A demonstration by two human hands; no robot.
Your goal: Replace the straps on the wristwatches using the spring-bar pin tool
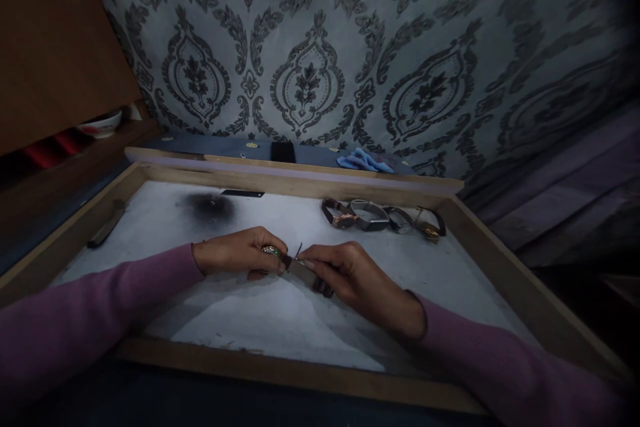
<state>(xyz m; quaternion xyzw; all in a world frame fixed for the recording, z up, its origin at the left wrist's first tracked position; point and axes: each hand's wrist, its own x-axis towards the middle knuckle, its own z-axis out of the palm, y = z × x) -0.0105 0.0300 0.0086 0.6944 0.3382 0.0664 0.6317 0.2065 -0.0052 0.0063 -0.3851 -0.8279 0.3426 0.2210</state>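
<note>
Over the white tray floor, my left hand (250,252) is closed around one end of a wristwatch with a greyish-brown strap (303,274). A sparkling piece with a green glint (271,251) shows at its fingers; I cannot tell if it is the watch case or a ring. My right hand (347,273) is closed too, its thumb and forefinger pinching at the strap near the left fingertips. A thin dark pin-like piece (300,249) sticks up between the hands; what it belongs to is unclear. The strap's dark far end (324,289) hangs below my right fingers.
A wooden rim (300,370) surrounds the tray. Several watches (370,215) lie along its back right. A dark flat strip (243,193) lies at the back, a long narrow object (107,223) at the left. Behind the rim are a blue cloth (365,161) and a black object (283,152).
</note>
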